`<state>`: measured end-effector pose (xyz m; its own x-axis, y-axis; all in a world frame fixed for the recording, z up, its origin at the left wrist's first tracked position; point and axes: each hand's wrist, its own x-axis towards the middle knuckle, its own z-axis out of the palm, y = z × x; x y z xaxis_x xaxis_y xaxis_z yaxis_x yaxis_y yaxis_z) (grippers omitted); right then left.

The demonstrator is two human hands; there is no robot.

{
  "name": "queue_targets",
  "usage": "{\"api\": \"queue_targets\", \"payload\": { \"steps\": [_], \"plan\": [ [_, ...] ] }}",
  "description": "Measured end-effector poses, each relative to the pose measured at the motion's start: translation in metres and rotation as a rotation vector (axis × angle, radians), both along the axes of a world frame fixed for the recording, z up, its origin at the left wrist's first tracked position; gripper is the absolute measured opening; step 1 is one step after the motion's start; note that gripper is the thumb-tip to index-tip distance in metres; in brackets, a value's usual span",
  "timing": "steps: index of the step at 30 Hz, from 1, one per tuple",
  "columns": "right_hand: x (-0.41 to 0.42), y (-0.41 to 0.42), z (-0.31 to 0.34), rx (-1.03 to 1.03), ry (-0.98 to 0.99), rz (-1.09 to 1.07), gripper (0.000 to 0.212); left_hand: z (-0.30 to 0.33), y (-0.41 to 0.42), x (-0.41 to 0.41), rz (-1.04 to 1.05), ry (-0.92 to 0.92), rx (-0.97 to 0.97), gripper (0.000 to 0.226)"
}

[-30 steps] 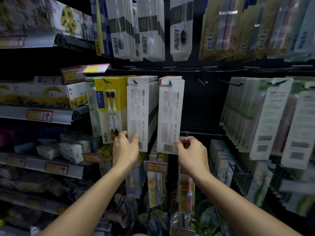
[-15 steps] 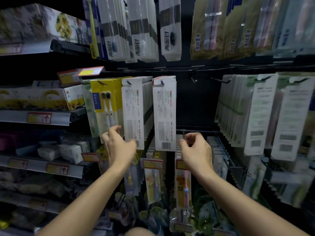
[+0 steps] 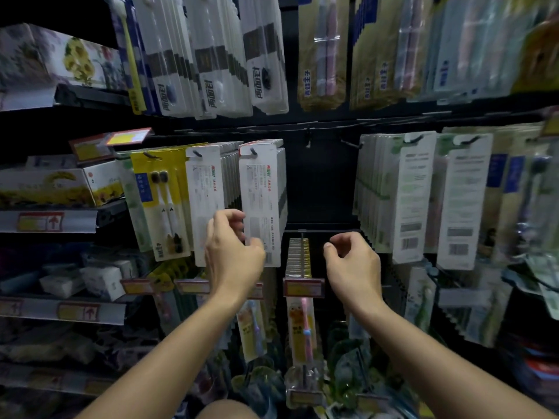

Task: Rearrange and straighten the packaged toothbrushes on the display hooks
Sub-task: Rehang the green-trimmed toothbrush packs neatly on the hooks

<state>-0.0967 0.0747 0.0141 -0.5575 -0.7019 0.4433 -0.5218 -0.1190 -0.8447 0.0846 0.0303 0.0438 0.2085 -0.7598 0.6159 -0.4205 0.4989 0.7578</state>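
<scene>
On the middle hooks, the left hand (image 3: 233,255) pinches a white toothbrush pack (image 3: 261,204), squaring it. The right hand (image 3: 352,261) hovers loosely curled, its grip empty; next probably needs aligning neighbours.

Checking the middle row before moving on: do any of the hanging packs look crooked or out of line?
Yes. The two white-backed stacks, left and right, hang barcode side out beside the front-facing yellow pack. The left hand is on the right stack's lower edge; the right hand holds nothing.

left hand (image 3: 234,255) pinching white toothbrush pack (image 3: 260,204) | right hand (image 3: 352,261) loosely curled, holding nothing
</scene>
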Motion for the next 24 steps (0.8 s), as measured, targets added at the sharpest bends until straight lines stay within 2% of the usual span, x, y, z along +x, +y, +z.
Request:
{"api": "queue_targets", "payload": {
  "steps": [11,24],
  "plan": [
    [-0.052,0.029,0.003,-0.095,0.015,-0.142,0.004,-0.006,0.033,-0.092,-0.218,-0.043,-0.033,0.042],
    [-0.122,0.048,-0.007,-0.29,0.053,-0.3,0.009,-0.022,0.035,-0.188,-0.33,-0.021,0.004,0.03]
  ]
}}
